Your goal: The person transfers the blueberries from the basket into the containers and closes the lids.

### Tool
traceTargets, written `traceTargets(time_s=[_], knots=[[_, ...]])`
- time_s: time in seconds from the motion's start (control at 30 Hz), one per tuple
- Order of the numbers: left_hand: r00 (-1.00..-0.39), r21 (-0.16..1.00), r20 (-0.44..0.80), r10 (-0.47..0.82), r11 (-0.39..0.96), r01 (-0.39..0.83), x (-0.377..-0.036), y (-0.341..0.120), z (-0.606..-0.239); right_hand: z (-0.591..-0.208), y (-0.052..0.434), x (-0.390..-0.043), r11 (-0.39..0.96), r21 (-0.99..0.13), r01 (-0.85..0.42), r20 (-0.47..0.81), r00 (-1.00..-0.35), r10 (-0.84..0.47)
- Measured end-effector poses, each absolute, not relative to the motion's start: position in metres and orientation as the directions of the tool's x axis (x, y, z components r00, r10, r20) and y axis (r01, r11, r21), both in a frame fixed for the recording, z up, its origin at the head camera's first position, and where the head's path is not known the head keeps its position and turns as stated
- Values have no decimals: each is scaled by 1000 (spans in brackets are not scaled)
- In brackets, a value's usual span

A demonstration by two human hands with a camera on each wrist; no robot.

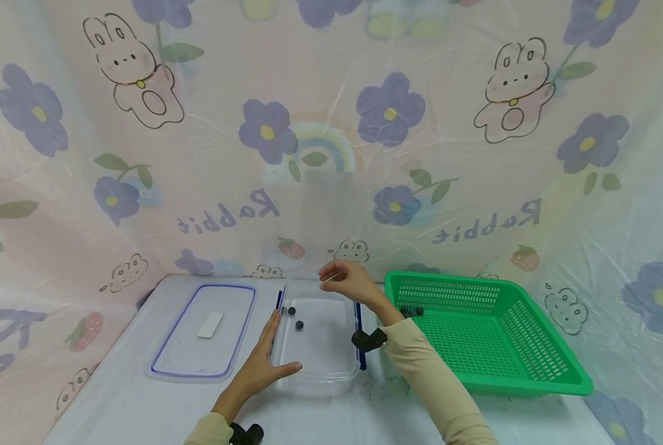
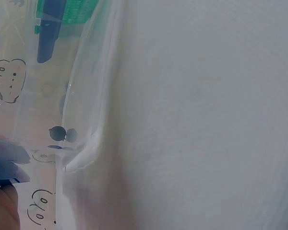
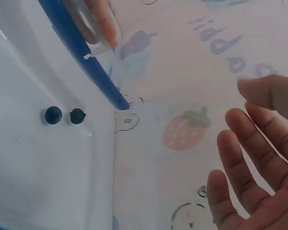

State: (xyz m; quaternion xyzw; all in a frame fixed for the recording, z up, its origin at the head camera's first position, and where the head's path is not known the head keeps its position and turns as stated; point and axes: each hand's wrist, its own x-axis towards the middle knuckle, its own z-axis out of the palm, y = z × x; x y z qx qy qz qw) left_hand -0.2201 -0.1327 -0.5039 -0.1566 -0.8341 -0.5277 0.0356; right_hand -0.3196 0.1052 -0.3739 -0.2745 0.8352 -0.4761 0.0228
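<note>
A clear plastic container with blue side clips stands in the middle of the table. Two blueberries lie on its floor near the left wall; the right wrist view shows both blueberries close together. My left hand rests along the container's left side, fingers extended and thumb out by the front corner. Above the container's far edge is my right hand, its fingers loosely bent. In the right wrist view nothing sits between the fingers and thumb, which stand apart.
To the right stands a green plastic basket with several blueberries in its far left corner. At the left lies a clear lid with a blue seal and a white label. A printed curtain rises behind the table.
</note>
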Motion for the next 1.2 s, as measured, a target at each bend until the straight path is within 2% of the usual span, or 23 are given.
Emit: traceTargets(time_s=[0.63, 1.2], knots=[[-938, 860, 242, 248, 393, 325, -221, -135, -503, -344, 157, -297, 265, -882, -389, 251, -865, -434], [-936, 862, 242, 254, 386, 328, -222, -137, -505, -340, 195, -294, 279, -882, -380, 278, -898, -342]])
